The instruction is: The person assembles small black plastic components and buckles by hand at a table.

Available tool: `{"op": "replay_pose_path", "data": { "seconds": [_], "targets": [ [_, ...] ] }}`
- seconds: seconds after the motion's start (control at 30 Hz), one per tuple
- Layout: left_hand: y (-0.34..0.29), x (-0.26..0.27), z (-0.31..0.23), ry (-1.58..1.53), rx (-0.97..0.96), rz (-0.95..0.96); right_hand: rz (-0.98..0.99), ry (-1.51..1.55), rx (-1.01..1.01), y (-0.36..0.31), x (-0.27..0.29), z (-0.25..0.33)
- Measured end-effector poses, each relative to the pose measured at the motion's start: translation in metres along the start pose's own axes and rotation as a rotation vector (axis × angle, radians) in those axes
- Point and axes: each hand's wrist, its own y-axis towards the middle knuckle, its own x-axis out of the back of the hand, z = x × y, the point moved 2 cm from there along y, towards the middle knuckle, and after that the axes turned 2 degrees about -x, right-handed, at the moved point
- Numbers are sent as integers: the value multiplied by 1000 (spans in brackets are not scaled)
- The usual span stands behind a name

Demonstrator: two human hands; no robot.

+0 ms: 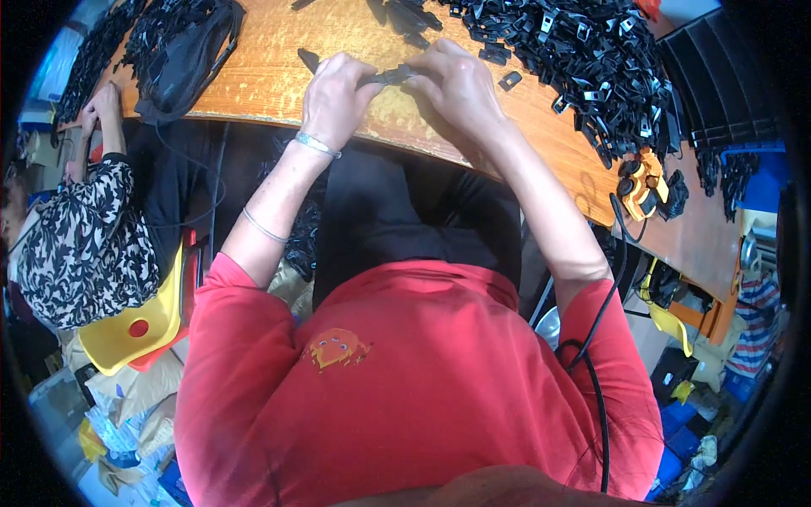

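Note:
Above the near edge of the wooden table, my left hand (336,97) and my right hand (459,86) face each other. Between them is a small black plastic part (391,77), pinched by the fingertips of both hands. Its exact shape is partly covered by my fingers. A dark narrow piece (308,60) sticks out beside my left hand; whether that hand touches it, I cannot tell. Close to my right hand, a loose black clip-like piece (509,80) lies on the wood. More black pieces (410,19) lie farther back, beyond my hands.
A large heap of black plastic parts (583,68) covers the table's right side, near a yellow-and-black toy-like object (642,184) and a black tray (722,80). At left are a black mesh bag (182,76) and a co-worker's hand (104,106). A black cable (601,406) hangs by my right arm.

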Motion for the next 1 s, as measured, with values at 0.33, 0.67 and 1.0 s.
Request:
{"op": "replay_pose_path", "data": {
  "seconds": [0.33,0.67,1.0],
  "targets": [
    [1,-7,1,-73,47,-13,66,-81,245,33,-10,-19],
    [-10,-6,2,53,160,-96,114,-117,341,32,-12,-17],
    [-6,-7,-4,19,152,-78,138,-123,258,22,-23,2]
  ]
}}
